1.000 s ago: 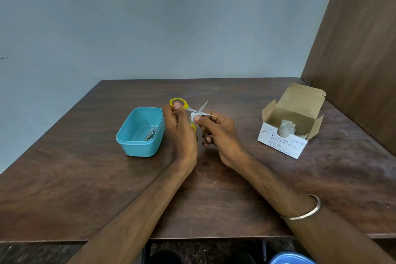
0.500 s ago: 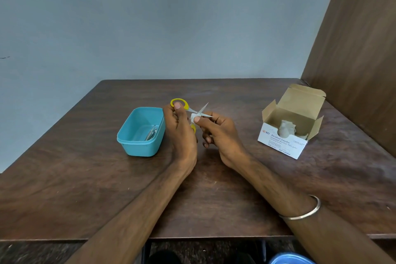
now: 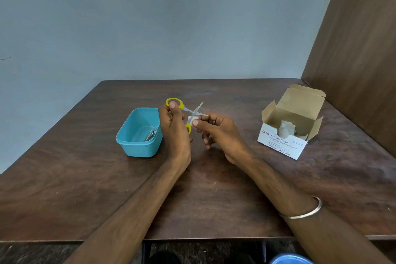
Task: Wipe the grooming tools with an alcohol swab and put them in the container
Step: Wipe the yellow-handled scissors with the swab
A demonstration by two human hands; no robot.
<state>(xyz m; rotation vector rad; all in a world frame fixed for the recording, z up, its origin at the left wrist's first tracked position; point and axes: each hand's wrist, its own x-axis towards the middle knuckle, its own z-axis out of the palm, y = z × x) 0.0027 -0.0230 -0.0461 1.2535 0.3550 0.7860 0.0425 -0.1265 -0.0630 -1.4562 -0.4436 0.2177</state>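
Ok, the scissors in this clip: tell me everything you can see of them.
The scissors are small, with yellow plastic-looking loop handles and slim, pale metal blades, spread open in a cross. They are held in the air above the table, just right of the teal container. The left hand grips the handles, thumb through the upper loop; the lower loop is mostly hidden. The right hand pinches a white swab against them just below the pivot. One blade tip points up and away.
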